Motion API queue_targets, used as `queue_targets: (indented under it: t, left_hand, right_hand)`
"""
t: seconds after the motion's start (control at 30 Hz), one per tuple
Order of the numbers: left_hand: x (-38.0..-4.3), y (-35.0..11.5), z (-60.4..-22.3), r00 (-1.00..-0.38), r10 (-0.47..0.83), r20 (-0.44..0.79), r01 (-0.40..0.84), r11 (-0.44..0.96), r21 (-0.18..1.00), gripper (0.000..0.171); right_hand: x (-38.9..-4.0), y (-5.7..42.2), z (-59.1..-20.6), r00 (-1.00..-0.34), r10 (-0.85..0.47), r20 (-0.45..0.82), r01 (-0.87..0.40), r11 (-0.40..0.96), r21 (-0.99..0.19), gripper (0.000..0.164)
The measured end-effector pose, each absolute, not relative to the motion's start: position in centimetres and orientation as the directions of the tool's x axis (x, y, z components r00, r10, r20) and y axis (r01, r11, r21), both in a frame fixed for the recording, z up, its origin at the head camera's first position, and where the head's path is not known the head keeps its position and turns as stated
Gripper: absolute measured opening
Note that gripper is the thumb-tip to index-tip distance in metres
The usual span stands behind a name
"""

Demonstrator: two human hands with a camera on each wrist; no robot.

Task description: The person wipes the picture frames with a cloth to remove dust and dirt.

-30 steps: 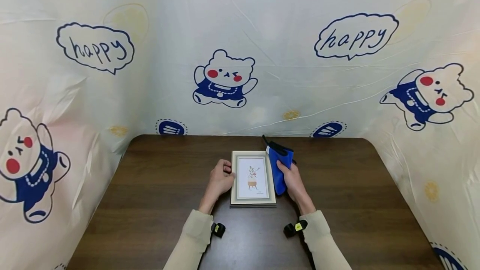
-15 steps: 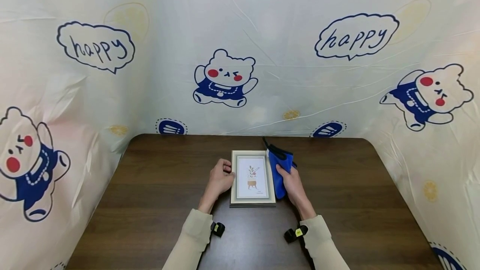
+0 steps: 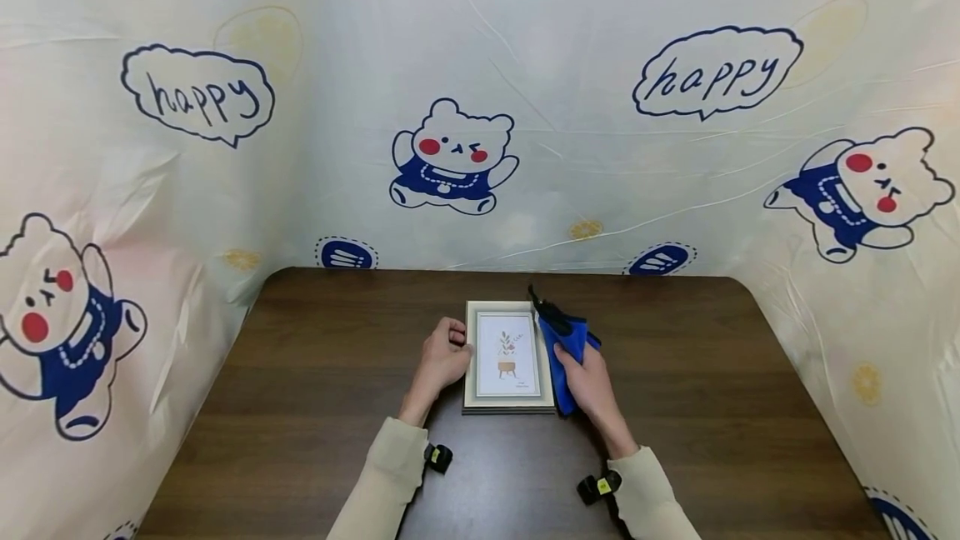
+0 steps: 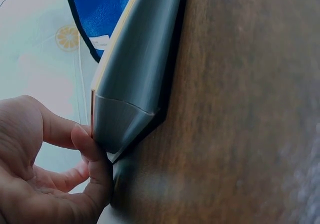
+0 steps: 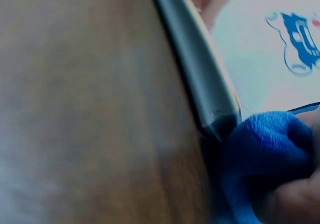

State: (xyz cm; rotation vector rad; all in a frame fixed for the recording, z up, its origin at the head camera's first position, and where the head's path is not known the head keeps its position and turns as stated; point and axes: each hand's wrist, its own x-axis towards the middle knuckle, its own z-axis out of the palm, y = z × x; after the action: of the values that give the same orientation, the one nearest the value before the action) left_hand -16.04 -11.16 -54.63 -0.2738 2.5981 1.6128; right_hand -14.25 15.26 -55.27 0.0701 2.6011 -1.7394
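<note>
A cream-edged picture frame (image 3: 508,354) with a potted-plant print lies face up on the table. Its thick grey side (image 4: 145,54) shows in the left wrist view. At the frame's left edge, my left hand (image 3: 444,357) holds the border with curled fingers and thumb. My right hand (image 3: 588,382) grips a blue cloth (image 3: 567,346) with black trim, bunched along the frame's right edge. In the right wrist view the cloth (image 5: 270,144) wraps near the frame's near right corner. The fingers under the cloth are hidden.
The brown wooden table (image 3: 337,373) has rounded far corners. A pale curtain (image 3: 570,23) printed with bears and "happy" bubbles hangs behind it and at both sides. Each wrist wears a black camera, such as the left wrist camera (image 3: 438,457).
My right hand has slid toward me along the frame's right edge, taking the blue cloth with it. The left hand and the frame have stayed in place.
</note>
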Motion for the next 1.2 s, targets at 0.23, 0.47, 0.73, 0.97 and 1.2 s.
queue_targets:
  t: [0.23,0.47,0.73,0.97,1.2]
  left_hand:
    - [-16.0,-11.2,-54.5,-0.982,-0.113,-0.151,-0.185,0.419,0.889,0.026]
    - [-16.2,-11.2,-54.7,-0.983,-0.119,-0.141,-0.178,0.414,0.892,0.026]
    - [-16.1,-11.2,-54.8,-0.982,-0.116,-0.148,-0.183,0.411,0.893,0.026]
    - [-16.2,-11.2,-54.7,-0.982,-0.115,-0.151,-0.186,0.428,0.884,0.028]
    - [-16.2,-11.1,-54.8,-0.982,-0.115,-0.152,-0.186,0.411,0.892,0.027]
  right_hand:
    - [-13.2,14.6,-54.9,-0.977,-0.027,0.213,-0.180,0.647,-0.741,0.012]
    - [-12.2,14.0,-53.8,-0.967,-0.132,0.218,-0.238,0.776,-0.584,0.032]
    - [-11.1,13.8,-53.6,-0.967,-0.181,0.179,-0.247,0.833,-0.495,0.058]
    - [-10.2,14.5,-53.5,-0.959,-0.203,0.199,-0.277,0.825,-0.493,0.055]
    - [-9.1,15.0,-53.5,-0.963,-0.204,0.173,-0.265,0.824,-0.501,0.057]
